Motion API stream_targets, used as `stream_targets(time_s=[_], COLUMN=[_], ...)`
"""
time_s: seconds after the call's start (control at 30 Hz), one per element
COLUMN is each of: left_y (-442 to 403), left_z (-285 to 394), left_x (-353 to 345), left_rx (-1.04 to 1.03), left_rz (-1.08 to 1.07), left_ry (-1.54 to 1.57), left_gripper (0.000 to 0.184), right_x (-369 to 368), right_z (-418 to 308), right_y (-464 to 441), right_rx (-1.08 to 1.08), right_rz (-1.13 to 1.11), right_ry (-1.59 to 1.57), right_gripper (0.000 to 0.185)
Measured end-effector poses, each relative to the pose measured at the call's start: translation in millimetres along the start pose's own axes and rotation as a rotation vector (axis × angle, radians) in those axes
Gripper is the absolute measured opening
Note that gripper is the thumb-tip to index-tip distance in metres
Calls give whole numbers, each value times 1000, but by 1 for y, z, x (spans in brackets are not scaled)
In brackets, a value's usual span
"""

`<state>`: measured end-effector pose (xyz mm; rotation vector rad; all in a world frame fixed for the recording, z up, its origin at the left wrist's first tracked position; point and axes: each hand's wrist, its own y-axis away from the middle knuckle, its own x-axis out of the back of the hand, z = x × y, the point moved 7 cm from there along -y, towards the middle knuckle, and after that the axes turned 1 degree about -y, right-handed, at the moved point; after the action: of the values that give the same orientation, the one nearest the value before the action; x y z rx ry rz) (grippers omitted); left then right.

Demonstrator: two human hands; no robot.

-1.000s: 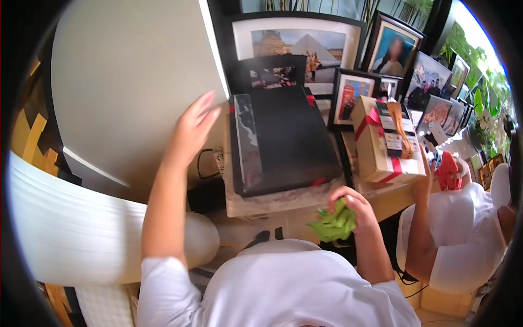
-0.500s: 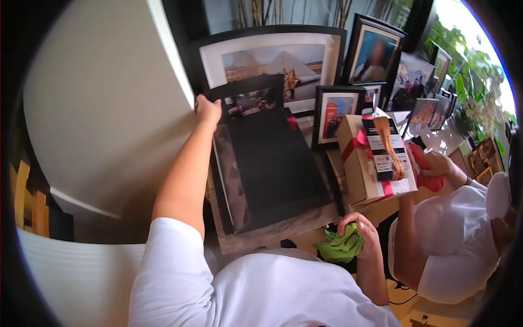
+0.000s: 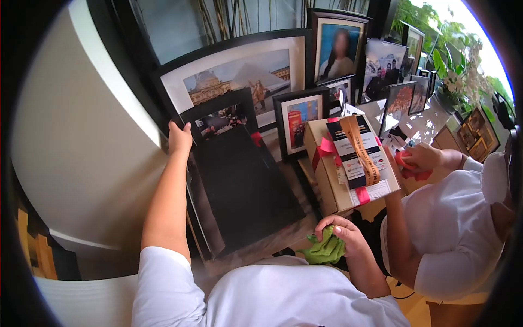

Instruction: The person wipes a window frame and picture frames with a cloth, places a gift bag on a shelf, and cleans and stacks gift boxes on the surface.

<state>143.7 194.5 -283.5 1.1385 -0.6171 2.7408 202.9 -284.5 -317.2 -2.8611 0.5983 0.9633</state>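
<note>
My left hand [image 3: 180,139] is closed on the left edge of a small black picture frame [image 3: 222,121], which leans in front of a large picture frame [image 3: 237,71] with a pyramid photo. A flat black panel [image 3: 242,185] lies before the small frame, over other flat pieces at its left. Nearer my body, my right hand [image 3: 348,235] grips a crumpled green cloth [image 3: 325,248]. A cardboard box [image 3: 325,188] with pink ribbon and a printed card stands just beyond that hand, apart from it.
Several framed photos, including a portrait [image 3: 339,49] and a phone-box picture [image 3: 301,122], stand along the back. At right a co-worker in a white shirt [image 3: 436,223] holds a red cloth [image 3: 408,163]. A plant [image 3: 460,71] is behind, and a pale wall [image 3: 81,152] rises at left.
The view has swung, so the frames and box appear further left. My left hand still grips the small frame, and my right still holds the green cloth. The co-worker's red cloth has shifted.
</note>
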Motion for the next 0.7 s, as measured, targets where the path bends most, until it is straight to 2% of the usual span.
stream_targets(time_s=[0.2,0.7], left_y=[-8,11], left_z=[3,46], left_x=[-17,-30], left_rx=[-31,-23], left_rz=[-4,-28], left_ry=[49,141], left_gripper=[53,45], right_x=[8,12], right_z=[1,7], right_y=[2,3], right_rx=[-7,-52], right_rz=[7,-22], right_ry=[16,50], right_gripper=[35,35])
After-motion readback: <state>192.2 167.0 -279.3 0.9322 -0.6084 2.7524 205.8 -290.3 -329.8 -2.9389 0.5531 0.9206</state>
